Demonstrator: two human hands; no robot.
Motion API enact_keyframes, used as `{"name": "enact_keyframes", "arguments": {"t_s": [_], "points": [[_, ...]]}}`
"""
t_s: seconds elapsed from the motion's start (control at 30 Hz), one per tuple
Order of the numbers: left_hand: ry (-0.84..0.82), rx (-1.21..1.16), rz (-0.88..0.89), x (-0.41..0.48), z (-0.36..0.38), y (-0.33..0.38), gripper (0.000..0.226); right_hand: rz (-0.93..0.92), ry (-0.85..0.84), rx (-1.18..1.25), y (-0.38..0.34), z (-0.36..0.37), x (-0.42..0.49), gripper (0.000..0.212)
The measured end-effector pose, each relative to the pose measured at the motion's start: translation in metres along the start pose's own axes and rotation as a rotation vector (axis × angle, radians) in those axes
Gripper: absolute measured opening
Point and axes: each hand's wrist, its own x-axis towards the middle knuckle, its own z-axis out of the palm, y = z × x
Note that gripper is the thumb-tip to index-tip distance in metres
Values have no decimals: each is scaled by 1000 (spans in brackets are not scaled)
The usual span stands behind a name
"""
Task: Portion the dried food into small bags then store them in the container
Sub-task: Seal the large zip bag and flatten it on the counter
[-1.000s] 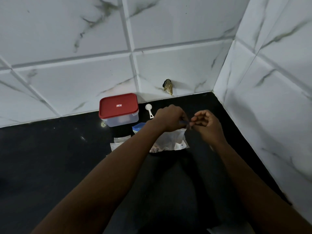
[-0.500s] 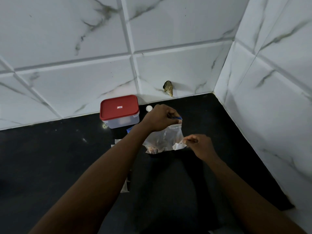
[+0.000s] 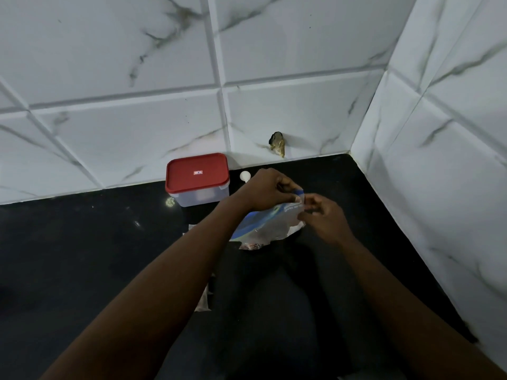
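Right hand [image 3: 326, 218] rises to left hand [image 3: 270, 191]; fingers [image 3: 315, 200] of both pinch the blue-edged clear bag [image 3: 270, 226] over black bench [image 3: 82, 256], tiled walls [image 3: 109, 64].

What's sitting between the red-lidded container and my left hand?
A white scoop on the black counter, partly hidden by the left hand; head view.

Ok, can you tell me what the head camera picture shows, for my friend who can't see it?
A left hand and a right hand pinch the top of a small clear plastic bag with a blue strip, over a black countertop. Behind sit a closed clear plastic container with a red lid and a white scoop.
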Motion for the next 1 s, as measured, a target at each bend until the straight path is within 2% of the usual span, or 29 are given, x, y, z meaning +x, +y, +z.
{"name": "enact_keyframes", "arguments": {"t_s": [0.13,0.27,0.33,0.5,0.7,0.87,1.0], "points": [[2,-64,-12,-10,-1,-5,44,-105,32,-7,-14,-6,4,23],[-51,84,-41,-26,-7,-23,56,-144,20,-22,-13,-12,6,23],[-60,134,-63,-35,-9,-33,53,-161,19,-42,-12,-15,8,21],[59,162,-13,-42,-8,-38,21,-154,-52,-199,-15,-23,13,18],[119,142,25,-36,-11,-34,19,-151,-112,-257,-17,-34,17,14],[88,121,29,-33,-10,-35,15,-150,-167,-309,-19,-41,18,14],[105,105,27,-31,-10,-39,13,-241,-169,-365,-26,-41,17,32]]}}
